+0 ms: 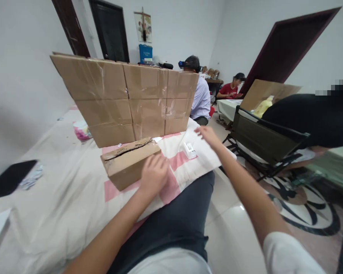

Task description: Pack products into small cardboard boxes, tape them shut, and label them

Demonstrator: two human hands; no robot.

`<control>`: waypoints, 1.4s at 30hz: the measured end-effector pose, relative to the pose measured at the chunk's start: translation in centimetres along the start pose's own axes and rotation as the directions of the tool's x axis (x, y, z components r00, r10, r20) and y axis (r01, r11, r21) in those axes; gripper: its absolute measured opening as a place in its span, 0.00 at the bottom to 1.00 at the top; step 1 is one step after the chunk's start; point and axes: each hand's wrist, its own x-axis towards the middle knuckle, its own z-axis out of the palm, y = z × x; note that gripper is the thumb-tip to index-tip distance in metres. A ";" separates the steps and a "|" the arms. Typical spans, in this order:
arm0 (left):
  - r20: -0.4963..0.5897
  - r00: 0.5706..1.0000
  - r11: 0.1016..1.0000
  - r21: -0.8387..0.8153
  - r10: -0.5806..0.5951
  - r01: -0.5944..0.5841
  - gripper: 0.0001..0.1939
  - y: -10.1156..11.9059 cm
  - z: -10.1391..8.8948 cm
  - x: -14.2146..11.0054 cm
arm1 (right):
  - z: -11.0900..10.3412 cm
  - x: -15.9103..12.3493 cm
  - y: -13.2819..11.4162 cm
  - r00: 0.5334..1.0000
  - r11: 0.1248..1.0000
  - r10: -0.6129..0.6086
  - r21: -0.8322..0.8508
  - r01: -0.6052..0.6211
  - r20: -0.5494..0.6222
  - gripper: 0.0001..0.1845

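A long brown cardboard box (131, 163) with a torn perforated flap lies on the bed in front of me. My left hand (155, 173) is at its right end, back of the hand up and fingers loosely bent; whether they touch the box I cannot tell. Farther right, my right hand (207, 136) reaches over a white sheet (207, 161), its fingers stretched to the left and slightly blurred. I see nothing held in it. Below and left of those fingers sits a small white box (189, 150).
Behind the box stands a wall of taped cardboard cartons (148, 99). A pink plastic packet (82, 130) and a black flat object (11, 178) lie to the left. On the right are a folding chair (268, 140) and several people. Another person (200, 95) sits behind the cartons.
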 end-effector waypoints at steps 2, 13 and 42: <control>0.131 0.985 0.983 -0.159 0.112 -0.090 0.20 2.5 3.5 3.7 | 1.9 1.1 3.6 0.994 0.994 0.107 0.028 -0.107 0.001 0.20; 0.148 0.989 0.884 -0.463 0.011 0.059 0.35 2.2 20.6 13.1 | 6.8 -4.3 13.1 0.965 0.996 0.087 0.049 -0.077 -0.248 0.25; 0.306 0.940 0.756 -0.578 -0.149 0.308 0.32 1.6 19.3 14.5 | 7.0 -5.2 10.6 0.999 0.862 -0.015 -0.505 0.037 0.048 0.19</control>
